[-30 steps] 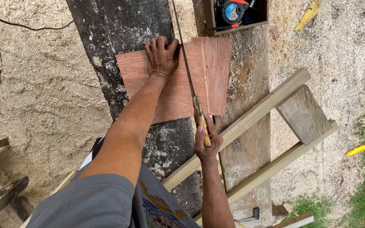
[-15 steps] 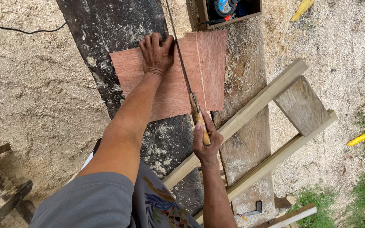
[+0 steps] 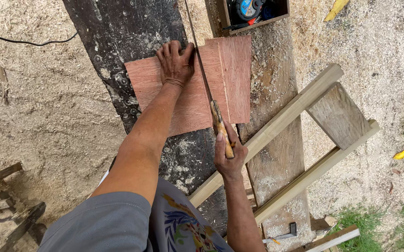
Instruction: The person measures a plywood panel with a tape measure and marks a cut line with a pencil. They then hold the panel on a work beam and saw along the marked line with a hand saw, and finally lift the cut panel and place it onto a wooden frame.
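Note:
A reddish plywood sheet (image 3: 190,95) lies across a dark plank (image 3: 132,42) and a sawdust-covered board (image 3: 276,154). My left hand (image 3: 175,63) presses flat on the sheet's upper middle, fingers spread. A hand saw with a thin blade (image 3: 197,51) stands in a cut that runs down the sheet just right of that hand. My right hand (image 3: 229,156) grips the saw's wooden handle (image 3: 222,128) at the sheet's near edge.
A pale wooden ladder-like frame (image 3: 304,135) lies slanted to the right. A wooden box (image 3: 251,11) with a tape measure sits at the top. A hammer (image 3: 281,234) rests near the bottom. Wood scraps (image 3: 1,196) lie at left, a black cable (image 3: 24,41) crosses the sawdust ground.
The view has shifted slightly, so board and sheet sit a little lower left. The saw and my right hand have moved a little along the cut. My left hand stays on the sheet.

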The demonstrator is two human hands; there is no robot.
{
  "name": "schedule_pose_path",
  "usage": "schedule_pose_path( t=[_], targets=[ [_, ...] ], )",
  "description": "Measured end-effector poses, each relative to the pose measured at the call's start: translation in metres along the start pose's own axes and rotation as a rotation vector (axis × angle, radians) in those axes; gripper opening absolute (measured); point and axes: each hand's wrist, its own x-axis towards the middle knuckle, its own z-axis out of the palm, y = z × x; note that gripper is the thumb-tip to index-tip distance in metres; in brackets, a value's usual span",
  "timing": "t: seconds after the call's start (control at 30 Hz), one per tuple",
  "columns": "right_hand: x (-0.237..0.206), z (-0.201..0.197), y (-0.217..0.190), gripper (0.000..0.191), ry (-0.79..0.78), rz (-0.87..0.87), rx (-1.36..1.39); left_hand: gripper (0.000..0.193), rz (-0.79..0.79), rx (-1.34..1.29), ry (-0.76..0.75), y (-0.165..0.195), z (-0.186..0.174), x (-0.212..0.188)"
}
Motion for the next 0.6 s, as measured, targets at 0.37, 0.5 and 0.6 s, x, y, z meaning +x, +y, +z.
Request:
schedule_pose_path(
  t=[0.37, 0.5, 0.6],
  targets=[
    [0.002, -0.006, 0.000, 0.037, -0.003, 0.013, -0.034, 0.013, 0.001, -0.005, -0.024, 0.002, -0.005, -0.001],
    [0.010, 0.007, 0.002, 0.038, -0.013, -0.008, 0.043, 0.021, 0.071, 0.000, -0.046, 0.002, -0.007, 0.002],
    [0.000, 0.001, -0.004, 0.038, 0.013, -0.029, 0.119, 0.028, 0.089, 0.005, -0.084, 0.002, -0.010, 0.001]
  ],
)
